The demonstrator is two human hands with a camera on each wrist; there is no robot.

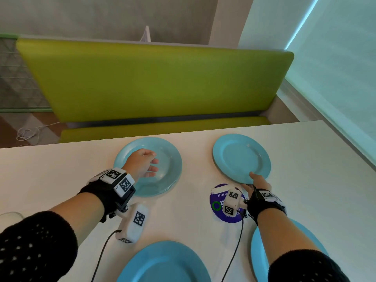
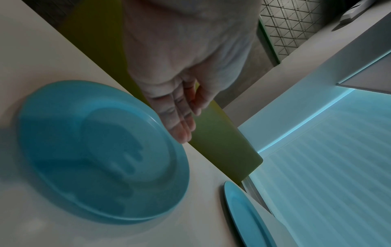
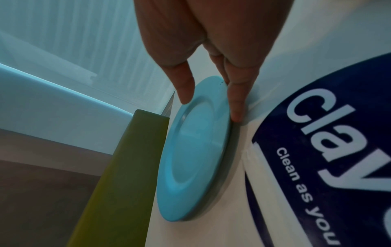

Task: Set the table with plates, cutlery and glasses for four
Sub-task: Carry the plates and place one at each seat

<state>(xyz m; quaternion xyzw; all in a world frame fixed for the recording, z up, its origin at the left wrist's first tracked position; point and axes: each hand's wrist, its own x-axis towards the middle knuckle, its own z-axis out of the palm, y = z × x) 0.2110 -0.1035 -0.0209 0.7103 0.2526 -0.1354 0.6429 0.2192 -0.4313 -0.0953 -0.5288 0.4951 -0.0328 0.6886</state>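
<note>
Right hand (image 3: 211, 55) pinches the far blue plate (image 3: 196, 147) at its near rim; lower it flat before letting go. Left hand (image 1: 142, 162) hovers spread over the plate stack (image 1: 166, 159) beside it.

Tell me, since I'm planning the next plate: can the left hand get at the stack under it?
Probably yes. The left hand hovers open right above the stack of plates, holding nothing, with nothing between them.

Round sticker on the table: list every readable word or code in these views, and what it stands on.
"clay": round sticker, large white letters, right edge cut off.
"clean as you": same sticker, small line, cut off at the frame edge.
Sticker in head view: text too small to read.
Wrist-mount markers: black-and-white code squares, tiny characters unreadable.
</note>
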